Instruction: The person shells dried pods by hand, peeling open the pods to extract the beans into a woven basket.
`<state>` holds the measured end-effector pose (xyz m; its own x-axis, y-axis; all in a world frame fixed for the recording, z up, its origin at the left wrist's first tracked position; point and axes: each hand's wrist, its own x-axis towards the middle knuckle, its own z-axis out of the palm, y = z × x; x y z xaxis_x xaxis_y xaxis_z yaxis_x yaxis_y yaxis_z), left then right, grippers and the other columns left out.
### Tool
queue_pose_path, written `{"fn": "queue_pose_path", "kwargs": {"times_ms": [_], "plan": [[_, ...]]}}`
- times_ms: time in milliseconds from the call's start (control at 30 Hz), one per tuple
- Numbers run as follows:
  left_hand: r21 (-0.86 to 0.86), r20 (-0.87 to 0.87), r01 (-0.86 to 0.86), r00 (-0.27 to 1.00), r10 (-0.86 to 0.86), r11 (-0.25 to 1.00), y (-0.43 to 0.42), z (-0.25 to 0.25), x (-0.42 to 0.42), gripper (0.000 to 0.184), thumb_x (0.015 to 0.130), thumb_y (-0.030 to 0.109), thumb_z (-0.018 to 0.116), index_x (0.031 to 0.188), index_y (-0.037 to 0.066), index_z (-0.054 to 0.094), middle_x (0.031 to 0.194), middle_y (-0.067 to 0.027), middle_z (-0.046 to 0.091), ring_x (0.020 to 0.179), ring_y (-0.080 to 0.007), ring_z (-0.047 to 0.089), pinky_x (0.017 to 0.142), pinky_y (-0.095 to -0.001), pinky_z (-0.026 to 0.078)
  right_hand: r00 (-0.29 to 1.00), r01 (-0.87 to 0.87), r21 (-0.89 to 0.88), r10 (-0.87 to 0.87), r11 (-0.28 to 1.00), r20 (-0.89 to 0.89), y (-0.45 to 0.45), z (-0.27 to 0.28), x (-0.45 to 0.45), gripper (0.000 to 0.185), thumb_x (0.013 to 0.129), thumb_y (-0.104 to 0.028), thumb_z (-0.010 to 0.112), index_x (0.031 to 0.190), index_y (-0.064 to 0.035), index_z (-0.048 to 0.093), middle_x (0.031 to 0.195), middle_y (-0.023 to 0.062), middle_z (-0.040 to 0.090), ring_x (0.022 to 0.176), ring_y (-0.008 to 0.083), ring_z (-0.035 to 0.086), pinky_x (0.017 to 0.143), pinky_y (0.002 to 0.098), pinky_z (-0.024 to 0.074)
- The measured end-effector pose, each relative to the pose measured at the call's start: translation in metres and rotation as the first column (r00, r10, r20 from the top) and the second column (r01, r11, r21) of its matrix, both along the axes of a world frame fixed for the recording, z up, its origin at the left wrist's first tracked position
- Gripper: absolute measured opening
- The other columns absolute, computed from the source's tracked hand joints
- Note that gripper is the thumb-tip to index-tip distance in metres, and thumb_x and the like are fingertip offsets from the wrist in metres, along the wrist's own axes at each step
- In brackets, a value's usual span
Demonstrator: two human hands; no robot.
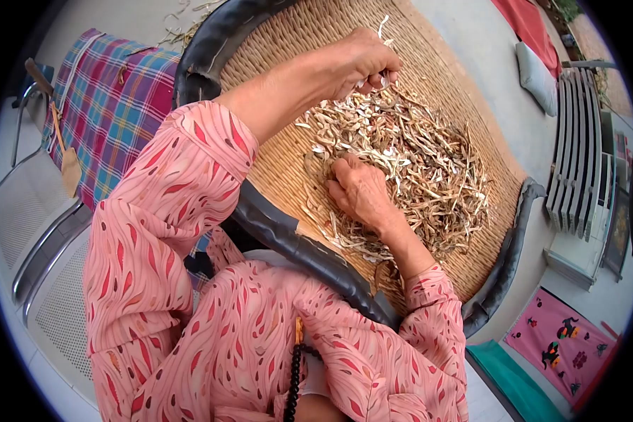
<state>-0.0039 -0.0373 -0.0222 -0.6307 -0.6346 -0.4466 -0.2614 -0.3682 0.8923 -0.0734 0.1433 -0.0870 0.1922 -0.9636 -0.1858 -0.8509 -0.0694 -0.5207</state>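
Note:
A heap of dry, split bean-like pods (436, 176), tan and whitish, lies on a large woven tray (281, 56) with a black padded rim. My left hand (366, 62) is raised over the heap's far left edge, closed around some dry pods; a pale pod strip (382, 27) sticks up beside its knuckles. Nearer to me, my right hand (364, 193) rests against the near left edge of the heap, its fingers curled inward among the pods. Whatever lies under those fingers is hidden.
Left of the tray stand perforated metal seats (56, 302), a plaid cloth (119, 91) and a wooden paddle-like tool (70, 169). A grey cushion (536, 77), a slatted metal bench (575, 155) and a pink patterned mat (559, 341) are on the right.

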Motion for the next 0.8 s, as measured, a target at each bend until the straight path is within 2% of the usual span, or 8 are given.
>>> {"fn": "queue_pose_path", "kwargs": {"times_ms": [67,100,200,233,333,467,567,800], "plan": [[0.007,-0.016,0.016,1.000,-0.016,1.000,-0.001,-0.003,0.001,0.017,0.079,0.008,0.055,0.063,0.003,0.055,0.054,-0.0016,0.052,0.041,-0.0039,0.042,0.034,-0.0197,0.027,0.975,0.080,-0.022,-0.073,0.997,0.211,-0.006,-0.004,-0.012,0.014,0.075,-0.010,0.063,0.076,0.0010,0.054,0.070,0.0122,0.055,0.062,0.0255,0.054,0.056,0.0366,0.0433],[0.006,-0.017,0.025,1.000,-0.025,1.000,-0.002,-0.001,0.001,0.016,0.079,0.008,0.055,0.063,0.003,0.055,0.054,-0.0013,0.052,0.041,-0.0037,0.042,0.034,-0.0195,0.027,0.906,0.177,0.127,-0.212,0.976,0.366,-0.009,-0.001,-0.019,0.011,0.077,-0.008,0.063,0.077,0.0008,0.057,0.063,0.0054,0.054,0.056,0.0158,0.049,0.051,0.0290,0.0415],[-0.003,-0.020,0.037,0.999,-0.037,0.999,0.001,0.007,0.002,0.015,0.079,0.009,0.055,0.065,0.005,0.055,0.054,0.0009,0.052,0.041,-0.0029,0.042,0.034,-0.0189,0.027,0.540,0.350,0.379,-0.515,0.857,0.666,-0.017,0.015,-0.035,0.008,0.081,-0.008,0.062,0.079,-0.0009,0.060,0.061,-0.0030,0.050,0.051,0.0041,0.043,0.045,0.0187,0.0346],[0.004,-0.044,0.048,0.998,-0.048,0.999,0.002,0.009,0.002,0.015,0.079,0.009,0.055,0.065,0.005,0.055,0.055,0.0011,0.051,0.041,-0.0030,0.041,0.034,-0.0188,0.027,0.441,0.366,0.382,-0.520,0.848,0.732,-0.019,0.017,-0.041,0.007,0.082,-0.008,0.062,0.080,-0.0014,0.060,0.061,-0.0031,0.051,0.049,0.0034,0.041,0.045,0.0166,0.0327],[-0.006,-0.086,0.089,0.992,-0.089,0.996,0.002,0.005,0.003,0.015,0.081,0.011,0.058,0.067,0.007,0.054,0.056,0.0017,0.050,0.041,-0.0032,0.039,0.035,-0.0183,0.026,0.207,0.415,0.405,-0.518,0.815,0.830,-0.025,0.027,-0.051,0.008,0.083,-0.008,0.061,0.079,-0.0009,0.058,0.063,-0.0019,0.052,0.049,0.0043,0.041,0.044,0.0170,0.0318],[-0.015,-0.033,0.173,0.984,-0.174,0.985,0.011,0.003,0.001,0.015,0.081,0.013,0.063,0.069,0.006,0.055,0.057,0.0021,0.050,0.041,-0.0038,0.036,0.035,-0.0187,0.025,0.030,0.440,0.431,-0.493,0.788,0.869,-0.028,0.038,-0.056,0.008,0.085,-0.006,0.058,0.083,0.0009,0.056,0.067,0.0024,0.055,0.049,0.0058,0.042,0.044,0.0162,0.0317],[0.024,-0.073,0.212,0.975,-0.210,0.977,0.018,0.003,0.001,0.011,0.080,0.011,0.063,0.073,0.007,0.056,0.059,0.0024,0.050,0.043,-0.0036,0.037,0.036,-0.0191,0.026,-0.020,0.447,0.407,-0.446,0.797,0.895,-0.029,0.040,-0.057,0.008,0.086,-0.006,0.057,0.083,0.0009,0.055,0.069,0.0042,0.056,0.049,0.0063,0.042,0.044,0.0168,0.0326],[-0.353,-0.205,0.132,0.955,-0.214,0.926,0.025,-0.007,-0.002,0.012,0.078,0.009,0.064,0.076,0.005,0.052,0.067,0.0044,0.047,0.057,-0.0028,0.040,0.047,-0.0190,0.032,-0.144,0.480,0.393,-0.371,0.784,0.917,-0.035,0.037,-0.056,0.017,0.086,-0.017,0.060,0.080,-0.0022,0.054,0.068,0.0047,0.055,0.046,0.0052,0.040,0.043,0.0182,0.0340]]}}
